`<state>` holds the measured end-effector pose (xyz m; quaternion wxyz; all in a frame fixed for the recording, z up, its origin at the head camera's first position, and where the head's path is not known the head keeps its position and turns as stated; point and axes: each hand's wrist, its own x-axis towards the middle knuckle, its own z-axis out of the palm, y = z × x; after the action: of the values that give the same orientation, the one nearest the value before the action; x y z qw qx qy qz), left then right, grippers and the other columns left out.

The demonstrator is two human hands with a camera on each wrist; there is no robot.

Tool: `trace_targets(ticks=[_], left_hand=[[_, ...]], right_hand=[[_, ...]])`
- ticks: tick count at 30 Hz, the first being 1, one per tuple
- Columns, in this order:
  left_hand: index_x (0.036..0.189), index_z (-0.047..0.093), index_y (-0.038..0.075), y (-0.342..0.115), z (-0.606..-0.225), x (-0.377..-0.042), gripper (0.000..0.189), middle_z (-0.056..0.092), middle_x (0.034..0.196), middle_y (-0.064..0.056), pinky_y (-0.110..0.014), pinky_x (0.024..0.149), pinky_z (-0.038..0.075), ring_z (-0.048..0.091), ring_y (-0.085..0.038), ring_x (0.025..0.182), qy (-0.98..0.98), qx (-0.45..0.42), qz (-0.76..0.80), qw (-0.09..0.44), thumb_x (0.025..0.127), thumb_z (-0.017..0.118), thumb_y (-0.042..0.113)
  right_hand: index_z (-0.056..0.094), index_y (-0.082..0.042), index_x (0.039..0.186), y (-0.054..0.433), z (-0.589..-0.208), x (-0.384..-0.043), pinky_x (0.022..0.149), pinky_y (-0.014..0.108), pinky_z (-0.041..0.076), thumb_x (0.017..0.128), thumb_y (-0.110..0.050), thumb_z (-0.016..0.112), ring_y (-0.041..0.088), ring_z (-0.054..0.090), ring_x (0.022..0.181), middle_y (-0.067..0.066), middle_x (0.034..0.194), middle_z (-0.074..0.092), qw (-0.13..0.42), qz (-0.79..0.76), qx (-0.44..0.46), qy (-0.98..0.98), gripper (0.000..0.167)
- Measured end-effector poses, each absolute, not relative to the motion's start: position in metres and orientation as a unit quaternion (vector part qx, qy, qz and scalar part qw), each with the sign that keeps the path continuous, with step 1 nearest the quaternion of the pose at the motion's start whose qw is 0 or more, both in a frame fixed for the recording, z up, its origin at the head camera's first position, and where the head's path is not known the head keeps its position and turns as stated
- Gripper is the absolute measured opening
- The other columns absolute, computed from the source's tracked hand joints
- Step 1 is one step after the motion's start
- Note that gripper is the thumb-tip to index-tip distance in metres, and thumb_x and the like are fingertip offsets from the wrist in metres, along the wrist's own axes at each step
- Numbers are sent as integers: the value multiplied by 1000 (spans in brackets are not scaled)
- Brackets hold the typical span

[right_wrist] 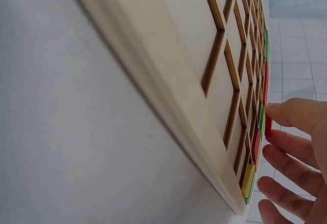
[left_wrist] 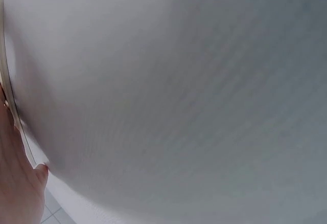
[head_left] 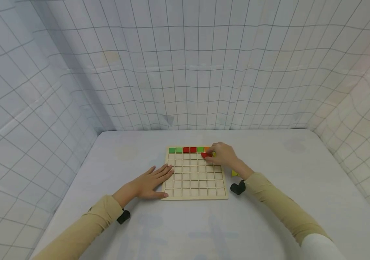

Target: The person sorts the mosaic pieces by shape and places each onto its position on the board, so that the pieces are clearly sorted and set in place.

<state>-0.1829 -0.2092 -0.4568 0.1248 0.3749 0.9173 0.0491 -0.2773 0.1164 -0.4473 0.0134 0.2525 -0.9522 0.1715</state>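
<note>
A wooden grid board (head_left: 195, 198) lies flat on the table. My left hand (head_left: 152, 183) rests with spread fingers on its left edge; the left wrist view shows only part of this hand (left_wrist: 20, 183). With thumb and fingers, my right hand (head_left: 224, 154) pinches a red square tile (head_left: 206, 155) just below the board's far row. That row holds green, red and orange tiles (head_left: 207, 149), its right end hidden behind the hand. A yellow tile (right_wrist: 248, 181) sits near the right end of the board. In the right wrist view the pinched tile (right_wrist: 269, 126) overlaps the row.
A yellow piece (head_left: 235, 173) lies on the table right of the board, partly covered by the right forearm. Black wrist devices (head_left: 238, 187) hang under both cuffs. White gridded curtains (head_left: 191, 90) stand behind the table (head_left: 133, 144) and along both sides.
</note>
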Motion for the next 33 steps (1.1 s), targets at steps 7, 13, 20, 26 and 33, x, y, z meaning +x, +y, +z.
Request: trace_targets(ticks=[7, 13, 20, 26, 33], left_hand=[[156, 11, 13, -208, -456, -183, 87, 6, 163, -9, -59, 117, 11, 7, -29, 151, 920, 365, 40, 138, 93, 47, 61], [155, 15, 11, -208, -455, -183, 86, 10, 163, -11, -61, 116, 14, 11, -32, 150, 918, 372, 42, 128, 93, 48, 60], [155, 15, 10, -208, -454, -182, 86, 9, 163, -12, -61, 116, 13, 10, -32, 150, 918, 372, 46, 127, 93, 48, 59], [155, 18, 8, -209, -453, -182, 86, 12, 162, -14, -62, 115, 15, 13, -35, 149, 917, 377, 52, 121, 92, 51, 57], [155, 15, 10, -208, -453, -183, 86, 10, 162, -12, -61, 116, 15, 11, -32, 150, 917, 375, 40, 126, 93, 48, 59]], right_hand=[[77, -11, 99, 107, -446, -280, 61, 28, 45, 84, -33, 73, 17, 54, 80, 4, 93, 71, 17, 166, 244, -955, 27], [77, -12, 101, 101, -447, -282, 63, 29, 49, 84, -34, 73, 17, 54, 84, 4, 99, 71, 14, 148, 244, -958, 29], [77, -13, 103, 100, -450, -285, 67, 35, 54, 84, -33, 72, 20, 56, 89, 5, 102, 71, 14, 138, 248, -959, 28], [77, -15, 103, 99, -453, -286, 65, 33, 52, 83, -34, 73, 19, 55, 88, 4, 103, 70, 12, 143, 247, -958, 27], [77, -15, 101, 100, -452, -287, 62, 33, 52, 82, -33, 74, 18, 55, 85, 3, 99, 70, 17, 151, 253, -956, 26]])
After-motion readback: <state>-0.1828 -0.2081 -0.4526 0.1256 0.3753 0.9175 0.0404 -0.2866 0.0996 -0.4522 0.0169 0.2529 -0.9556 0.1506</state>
